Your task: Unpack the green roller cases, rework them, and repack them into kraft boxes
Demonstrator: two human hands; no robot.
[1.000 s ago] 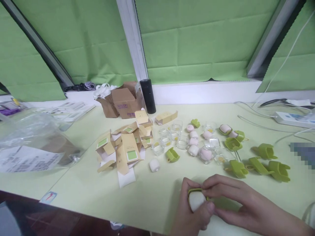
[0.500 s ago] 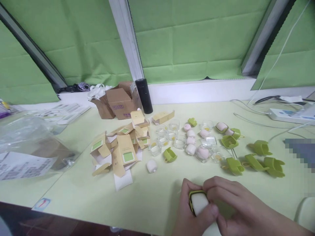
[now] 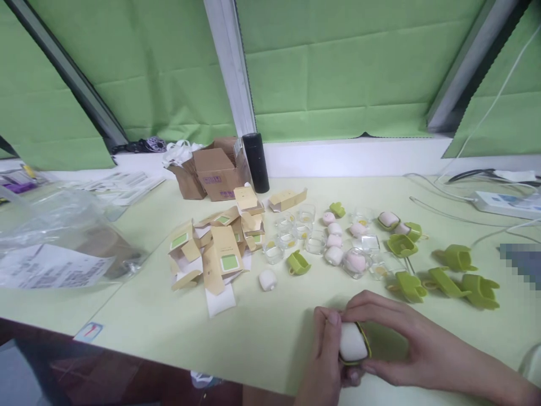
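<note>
Close to the table's front edge, a smooth white rounded block [image 3: 353, 342] with a dark and yellow-green rim sits between both my hands. My left hand [image 3: 325, 355] is closed on its left side, with the thumb along that edge. My right hand [image 3: 393, 338] grips it from the top and the right, its fingertips reaching the far edge and underside. Beyond them lie a loose white rounded block [image 3: 267, 279] and a green cup-shaped cover [image 3: 298, 263]. Several pink-white rounded blocks [image 3: 334, 256] form a column farther back. Parts of the held block are hidden by my fingers.
Several clear plastic cups [image 3: 273, 252] stand mid-table beside opened small cardboard boxes [image 3: 222, 254]. More green covers [image 3: 456, 257] lie at right, near cables and a power strip [image 3: 502, 203]. A brown carton [image 3: 215, 172] and black bottle [image 3: 256, 163] stand behind; a plastic bag [image 3: 54, 231] lies left.
The block has turned in my hands, its rim now showing on the right. My left thumb has moved back to its left edge, and my right fingers have spread around it. The view has shifted slightly left.
</note>
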